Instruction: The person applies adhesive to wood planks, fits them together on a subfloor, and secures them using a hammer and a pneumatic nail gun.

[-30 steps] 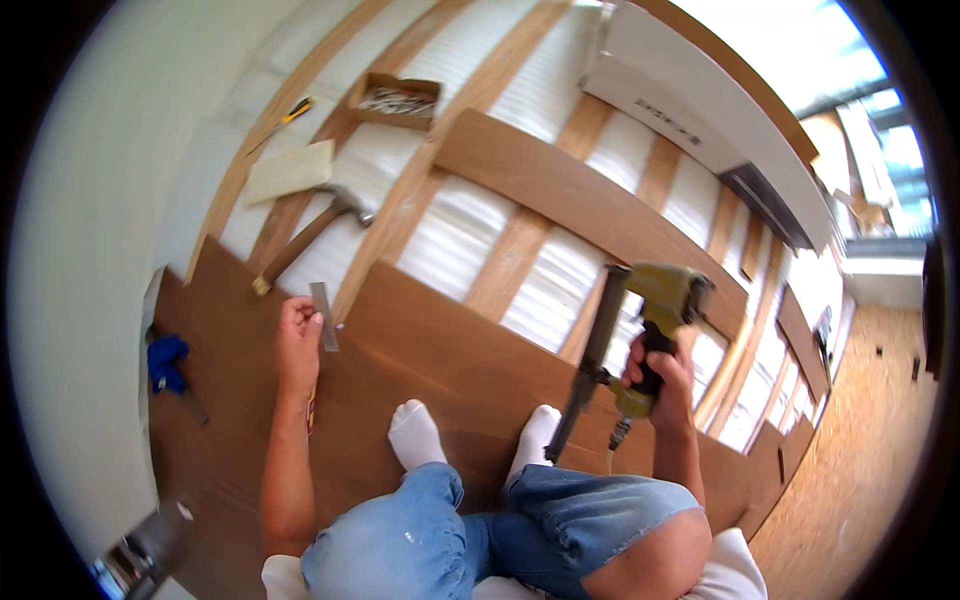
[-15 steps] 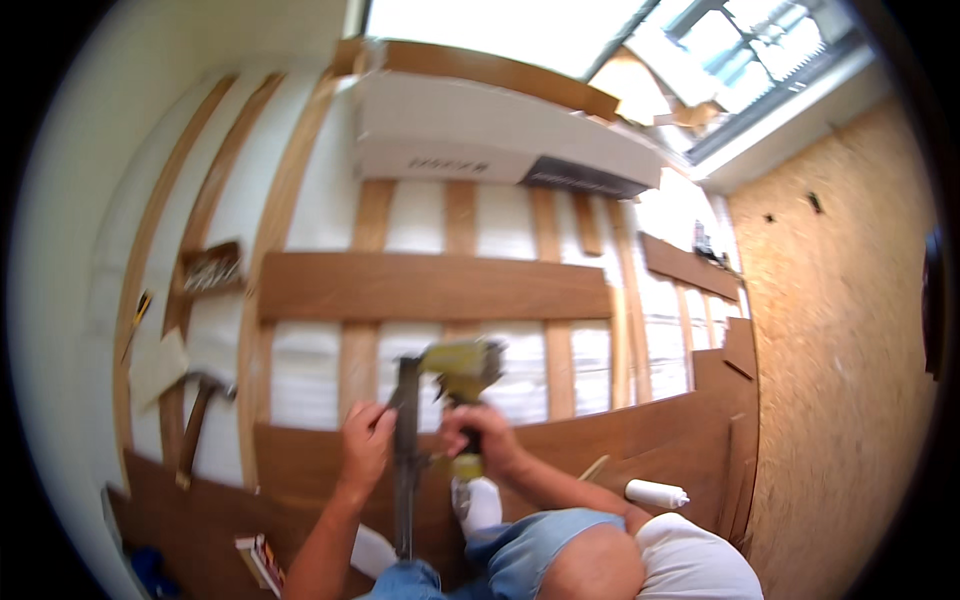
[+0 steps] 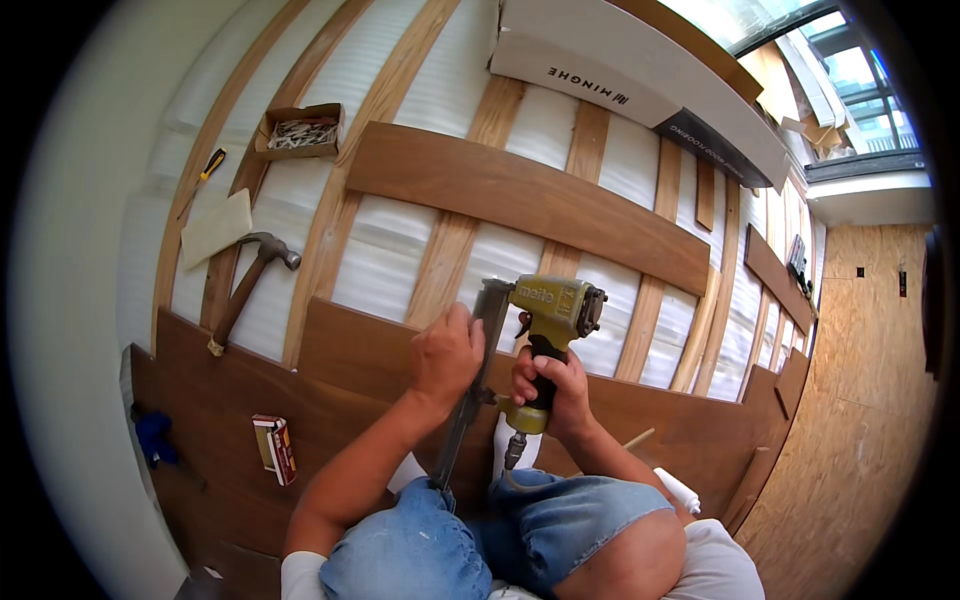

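My right hand [image 3: 556,388] grips the black handle of an olive-green pneumatic nail gun [image 3: 556,305] in front of my knees. An air hose fitting [image 3: 515,448] joins the base of that handle. The gun's long dark magazine [image 3: 466,410] slants down toward my lap. My left hand [image 3: 446,358] is closed against the magazine's upper part; its fingertips are hidden, so any small piece in them does not show. Beneath the tool lie brown floorboards [image 3: 350,345], beside wooden battens [image 3: 450,255] over white foam sheeting.
A loose plank [image 3: 530,205] crosses the battens. To the left are a hammer [image 3: 245,285], a yellow-black tool [image 3: 212,165], a pale pad [image 3: 215,228], an open box of nails [image 3: 298,132] and a small carton [image 3: 273,450]. A long white box [image 3: 600,65] lies beyond; a white bottle [image 3: 678,490] is at right.
The view has swung, so the surroundings appear tilted and shifted. My right hand still holds the nail gun, and my left hand remains at its magazine, now more tightly curled.
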{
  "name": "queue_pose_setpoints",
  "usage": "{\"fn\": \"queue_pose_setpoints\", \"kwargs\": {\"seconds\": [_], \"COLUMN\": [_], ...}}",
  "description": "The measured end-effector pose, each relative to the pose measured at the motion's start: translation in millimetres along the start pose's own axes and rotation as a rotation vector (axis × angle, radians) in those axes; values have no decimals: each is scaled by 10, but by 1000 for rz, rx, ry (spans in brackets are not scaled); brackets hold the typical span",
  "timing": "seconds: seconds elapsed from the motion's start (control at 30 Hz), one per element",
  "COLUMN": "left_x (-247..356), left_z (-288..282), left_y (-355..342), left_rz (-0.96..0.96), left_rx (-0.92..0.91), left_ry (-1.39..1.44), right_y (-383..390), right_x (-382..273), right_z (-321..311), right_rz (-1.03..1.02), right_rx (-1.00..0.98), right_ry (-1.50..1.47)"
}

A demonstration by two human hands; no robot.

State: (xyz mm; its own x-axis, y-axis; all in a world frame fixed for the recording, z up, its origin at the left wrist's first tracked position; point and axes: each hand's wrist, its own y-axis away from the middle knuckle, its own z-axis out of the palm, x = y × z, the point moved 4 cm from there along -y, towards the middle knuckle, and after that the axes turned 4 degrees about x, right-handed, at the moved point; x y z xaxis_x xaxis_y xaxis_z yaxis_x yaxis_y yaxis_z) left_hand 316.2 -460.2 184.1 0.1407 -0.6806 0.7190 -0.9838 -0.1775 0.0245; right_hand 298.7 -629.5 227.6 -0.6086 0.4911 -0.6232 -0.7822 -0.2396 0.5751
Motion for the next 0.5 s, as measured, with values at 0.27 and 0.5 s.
{"fn": "queue_pose_setpoints", "kwargs": {"seconds": [0.27, 0.5], "left_x": [127, -344], "left_z": [75, 502], "left_y": [149, 214], "left_rz": [80, -398], "left_rx": [86, -195], "left_ry": [38, 642], "right_y": [35, 27], "right_x": [-38, 22], "right_z": [-75, -76], "right_rz": [30, 84], "right_rx": [-38, -68], "right_ry": [-30, -113]}}
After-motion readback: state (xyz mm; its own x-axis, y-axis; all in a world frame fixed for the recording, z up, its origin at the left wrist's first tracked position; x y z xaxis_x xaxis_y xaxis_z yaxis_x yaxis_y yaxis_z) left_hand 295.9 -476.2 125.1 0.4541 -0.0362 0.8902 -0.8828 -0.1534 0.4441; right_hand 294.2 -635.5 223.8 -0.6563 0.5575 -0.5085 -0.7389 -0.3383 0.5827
